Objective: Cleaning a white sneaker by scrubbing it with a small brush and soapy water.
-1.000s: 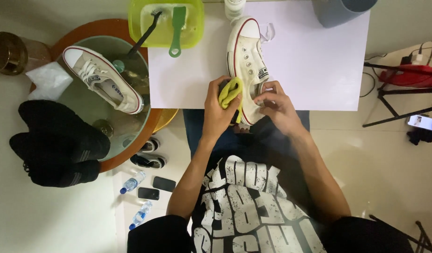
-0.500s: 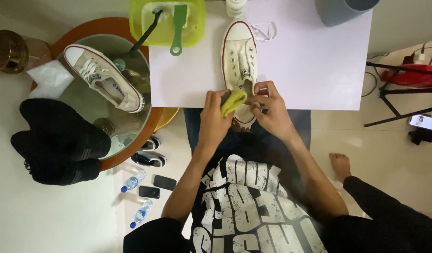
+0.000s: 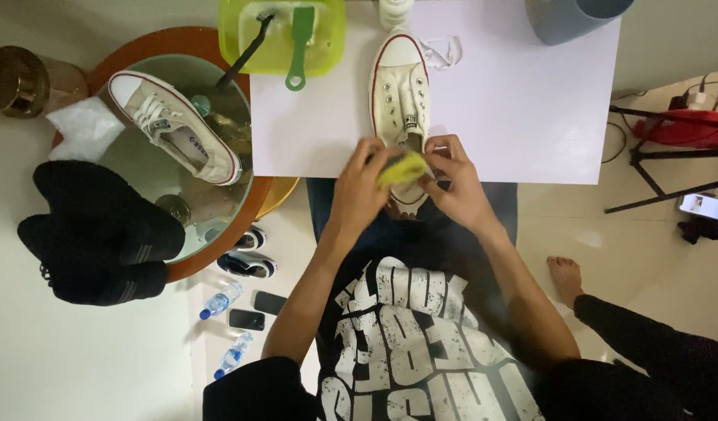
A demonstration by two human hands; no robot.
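Observation:
A white canvas sneaker (image 3: 399, 93) with a red sole stripe lies toe-away on a white sheet (image 3: 515, 101) on the table. My left hand (image 3: 359, 191) grips a yellow cloth (image 3: 403, 168) and presses it over the shoe's heel opening. My right hand (image 3: 456, 183) holds the heel of the sneaker from the right side. A loose white lace (image 3: 441, 48) lies beside the toe.
A green tub (image 3: 328, 43) with a green brush (image 3: 299, 47) and a dark brush (image 3: 246, 51) stands at the back. A second sneaker (image 3: 172, 129) rests on a round glass side table (image 3: 219, 249). A grey cup (image 3: 565, 19), black bags (image 3: 94, 234), bottles and phones are on the floor; another person's foot (image 3: 563, 277) is at right.
The sneaker was turned from tilted on its side to sole-down. My left hand slid the yellow cloth rightward over the heel. Another person's foot and leg came into view at right.

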